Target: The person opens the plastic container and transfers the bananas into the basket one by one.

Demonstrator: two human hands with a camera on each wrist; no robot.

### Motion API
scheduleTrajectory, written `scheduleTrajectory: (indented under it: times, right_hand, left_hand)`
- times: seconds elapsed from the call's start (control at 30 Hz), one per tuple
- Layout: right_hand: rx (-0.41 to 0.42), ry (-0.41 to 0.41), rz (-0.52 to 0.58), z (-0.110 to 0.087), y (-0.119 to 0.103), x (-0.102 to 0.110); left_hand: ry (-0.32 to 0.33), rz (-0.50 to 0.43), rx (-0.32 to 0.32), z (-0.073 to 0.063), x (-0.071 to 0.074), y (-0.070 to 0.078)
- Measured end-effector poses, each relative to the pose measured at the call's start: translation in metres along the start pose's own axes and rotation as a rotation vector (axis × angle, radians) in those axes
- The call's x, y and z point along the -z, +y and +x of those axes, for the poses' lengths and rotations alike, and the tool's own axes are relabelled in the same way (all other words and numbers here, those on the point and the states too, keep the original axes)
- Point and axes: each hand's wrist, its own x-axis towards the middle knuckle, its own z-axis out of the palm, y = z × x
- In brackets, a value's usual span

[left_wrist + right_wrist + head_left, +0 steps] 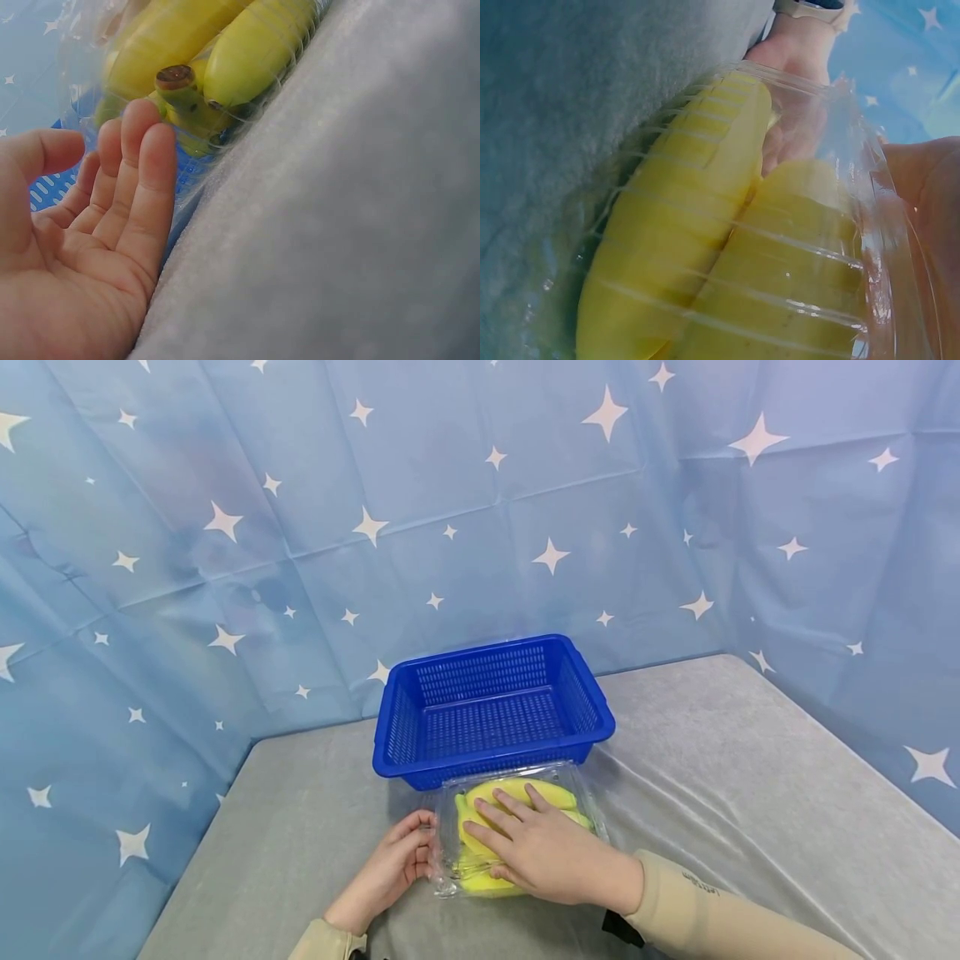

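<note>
On the grey cloth-covered counter (720, 743), a clear plastic container (448, 817). Lies flat there, on the near side of a blue basket (483, 675). Holds several yellow bananas (555, 792), packed side by side beneath ribbed, see-through plastic. At the container's left end, in the left wrist view, a brown-tipped banana stem (178, 78).

On top of the container, the right hand (551, 853), palm down. Rests with fingers (491, 840) straight and spread apart, above the bananas; has hold of nothing. Presses or merely touches: cannot tell.

At the container's left side, the left hand (397, 864). Shows fingers (154, 172) slightly bent, thumb well apart from them; grips nothing. Reaches with fingertips to the clear wall, touching or just beside it: cannot tell which.

Toward the near right of the container, a beige sleeve (720, 910) with dark lettering; toward the near left, another beige sleeve (318, 943).

Just behind the container, the same blue basket, slotted in walls and floor, broader than the container. Farther behind the container, a creased blue backdrop (465, 568) with pale four-pointed stars, extending round to left and right. Right of the container, long wrinkles in the grey cover.
</note>
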Motion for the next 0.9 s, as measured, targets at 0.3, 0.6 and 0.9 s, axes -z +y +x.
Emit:
scheduleTrajectory:
  times: [0.3, 0.6, 0.9]
  right_hand:
    - [0.014, 0.008, -0.004, 0.0003, 0.0003, 0.0011]
    - [0.011, -0.004, 0.000, 0.0000, 0.0003, 0.0001]
    - [0.010, 0.003, -0.011, -0.0006, 0.0005, 0.0004]
  left_hand:
    - [0.006, 0.001, -0.008, -0.0006, -0.0001, -0.0005]
    - [0.013, 0.004, -0.008, -0.0005, 0.0000, -0.0011]
    - [-0.004, 0.007, -0.013, 0.0005, 0.0006, -0.0011]
